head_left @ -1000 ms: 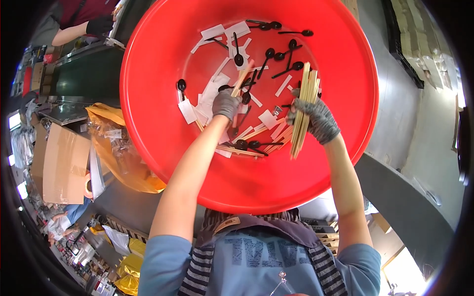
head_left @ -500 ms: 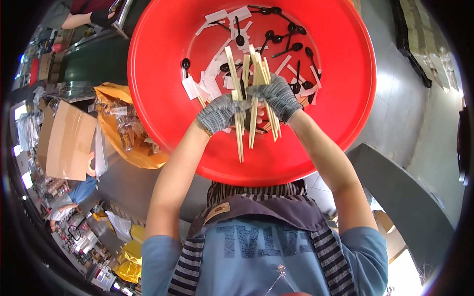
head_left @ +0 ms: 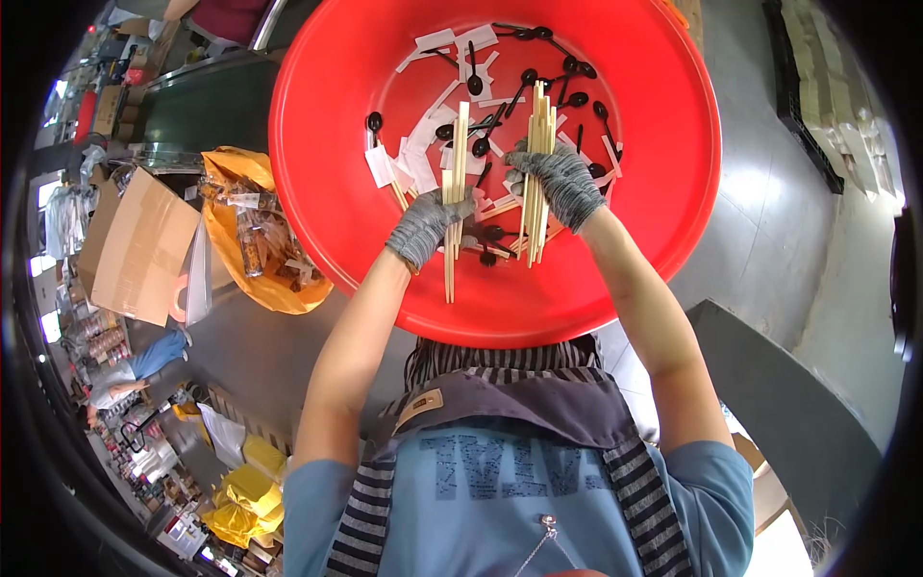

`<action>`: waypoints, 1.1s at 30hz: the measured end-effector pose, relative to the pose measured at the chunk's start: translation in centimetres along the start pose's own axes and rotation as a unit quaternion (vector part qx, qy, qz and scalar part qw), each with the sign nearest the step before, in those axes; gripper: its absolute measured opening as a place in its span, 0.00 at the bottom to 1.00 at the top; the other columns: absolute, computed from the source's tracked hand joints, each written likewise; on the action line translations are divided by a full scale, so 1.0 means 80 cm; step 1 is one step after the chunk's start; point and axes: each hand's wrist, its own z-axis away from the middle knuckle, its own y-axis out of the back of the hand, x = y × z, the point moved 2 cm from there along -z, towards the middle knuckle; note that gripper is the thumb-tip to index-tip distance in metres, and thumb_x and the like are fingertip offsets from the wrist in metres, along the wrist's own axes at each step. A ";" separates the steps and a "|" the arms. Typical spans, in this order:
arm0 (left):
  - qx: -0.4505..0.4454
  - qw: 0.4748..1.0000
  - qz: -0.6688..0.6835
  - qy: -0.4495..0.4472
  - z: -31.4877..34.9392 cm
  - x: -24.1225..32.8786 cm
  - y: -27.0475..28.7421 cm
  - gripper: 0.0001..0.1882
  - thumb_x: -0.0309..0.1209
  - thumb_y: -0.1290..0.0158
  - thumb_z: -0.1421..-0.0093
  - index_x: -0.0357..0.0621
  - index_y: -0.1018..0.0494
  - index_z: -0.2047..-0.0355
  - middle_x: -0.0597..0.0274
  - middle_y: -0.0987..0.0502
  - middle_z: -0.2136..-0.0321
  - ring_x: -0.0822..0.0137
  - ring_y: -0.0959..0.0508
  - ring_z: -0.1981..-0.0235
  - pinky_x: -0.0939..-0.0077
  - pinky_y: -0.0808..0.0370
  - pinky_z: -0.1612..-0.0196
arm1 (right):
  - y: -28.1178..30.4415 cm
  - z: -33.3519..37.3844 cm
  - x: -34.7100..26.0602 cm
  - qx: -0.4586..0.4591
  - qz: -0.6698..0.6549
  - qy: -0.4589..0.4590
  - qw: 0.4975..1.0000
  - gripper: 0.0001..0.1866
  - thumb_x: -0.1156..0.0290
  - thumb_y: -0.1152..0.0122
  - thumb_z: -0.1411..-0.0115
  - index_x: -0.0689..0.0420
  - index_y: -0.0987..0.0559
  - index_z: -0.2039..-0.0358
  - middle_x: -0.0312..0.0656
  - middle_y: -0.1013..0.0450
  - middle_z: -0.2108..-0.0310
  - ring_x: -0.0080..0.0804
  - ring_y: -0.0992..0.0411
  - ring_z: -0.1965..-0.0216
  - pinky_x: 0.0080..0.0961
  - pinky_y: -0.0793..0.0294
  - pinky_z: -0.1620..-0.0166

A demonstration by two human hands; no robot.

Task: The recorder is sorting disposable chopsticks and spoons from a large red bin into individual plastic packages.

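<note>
Spanning the grip of the left hand, a slim bundle of chopsticks is clamped above a red tub; in the grip of the right hand, a thicker bundle is likewise clamped, the two being held side by side, apart. Grey gloves are worn on both hands. Below, black spoons, white paper pieces and loose chopsticks are scattered across the tub. To the left, a cardboard box is seen beside an orange bag.

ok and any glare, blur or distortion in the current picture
Head view: white glare blows out the lower right; head view: fisheye distortion bows edges toward the black border; head view: the held chopsticks look fairly sharp, while the red tub shows soft highlights.
</note>
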 end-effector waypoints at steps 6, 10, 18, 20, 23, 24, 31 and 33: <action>-0.025 0.996 0.076 -0.031 0.015 -0.005 -0.022 0.19 0.24 0.45 0.48 0.40 0.32 0.55 0.59 0.24 0.65 0.64 0.23 0.65 0.71 0.22 0.66 | -0.021 0.021 0.021 -0.086 -0.107 -0.082 0.987 0.16 0.78 0.36 0.56 0.62 0.28 0.65 0.43 0.28 0.69 0.32 0.27 0.69 0.26 0.23 0.66; -0.022 0.998 0.047 -0.046 0.027 -0.038 -0.033 0.20 0.26 0.47 0.47 0.38 0.34 0.53 0.62 0.25 0.62 0.70 0.24 0.65 0.78 0.24 0.63 | -0.023 0.049 0.078 -0.112 -0.037 -0.026 0.993 0.17 0.71 0.38 0.52 0.61 0.28 0.61 0.39 0.27 0.68 0.27 0.29 0.64 0.23 0.30 0.57; -0.072 0.988 0.048 -0.126 0.017 -0.062 -0.037 0.31 0.22 0.39 0.58 0.42 0.36 0.51 0.65 0.27 0.60 0.71 0.27 0.59 0.77 0.30 0.55 | -0.007 0.072 0.085 -0.127 -0.027 -0.001 0.992 0.16 0.73 0.39 0.49 0.61 0.27 0.59 0.36 0.27 0.63 0.23 0.31 0.59 0.22 0.34 0.52; -0.035 0.995 -0.011 -0.094 0.020 -0.057 -0.040 0.29 0.23 0.40 0.56 0.42 0.35 0.52 0.65 0.27 0.61 0.71 0.27 0.61 0.77 0.29 0.56 | 0.003 0.066 0.082 -0.133 -0.029 -0.054 0.989 0.15 0.75 0.39 0.50 0.61 0.26 0.61 0.36 0.27 0.64 0.25 0.30 0.60 0.22 0.32 0.53; -0.040 0.994 -0.031 -0.099 0.028 -0.050 -0.041 0.26 0.22 0.45 0.53 0.41 0.36 0.51 0.63 0.27 0.61 0.70 0.27 0.61 0.76 0.29 0.56 | 0.025 0.060 0.076 -0.114 -0.109 -0.150 0.976 0.17 0.77 0.39 0.52 0.61 0.27 0.59 0.39 0.27 0.63 0.28 0.27 0.62 0.19 0.27 0.58; -0.063 0.994 -0.005 -0.095 0.031 -0.045 -0.045 0.28 0.22 0.45 0.53 0.41 0.37 0.49 0.62 0.28 0.60 0.69 0.27 0.60 0.75 0.29 0.55 | 0.031 0.057 0.078 -0.102 -0.107 -0.187 0.971 0.18 0.78 0.39 0.52 0.60 0.28 0.59 0.40 0.27 0.63 0.27 0.27 0.62 0.18 0.25 0.60; -0.100 0.992 -0.049 -0.058 0.033 -0.028 -0.041 0.32 0.31 0.44 0.54 0.40 0.38 0.47 0.64 0.29 0.56 0.71 0.30 0.56 0.78 0.33 0.52 | 0.043 0.052 0.053 -0.087 -0.099 -0.215 0.968 0.14 0.80 0.42 0.54 0.66 0.27 0.64 0.45 0.25 0.71 0.32 0.24 0.71 0.23 0.21 0.68; -0.118 0.990 -0.043 -0.066 0.020 -0.042 -0.028 0.30 0.31 0.45 0.51 0.40 0.39 0.47 0.63 0.29 0.55 0.71 0.30 0.55 0.80 0.32 0.53 | 0.052 0.046 0.064 -0.079 -0.105 -0.206 0.970 0.13 0.81 0.43 0.55 0.68 0.27 0.66 0.46 0.26 0.72 0.33 0.24 0.71 0.24 0.21 0.68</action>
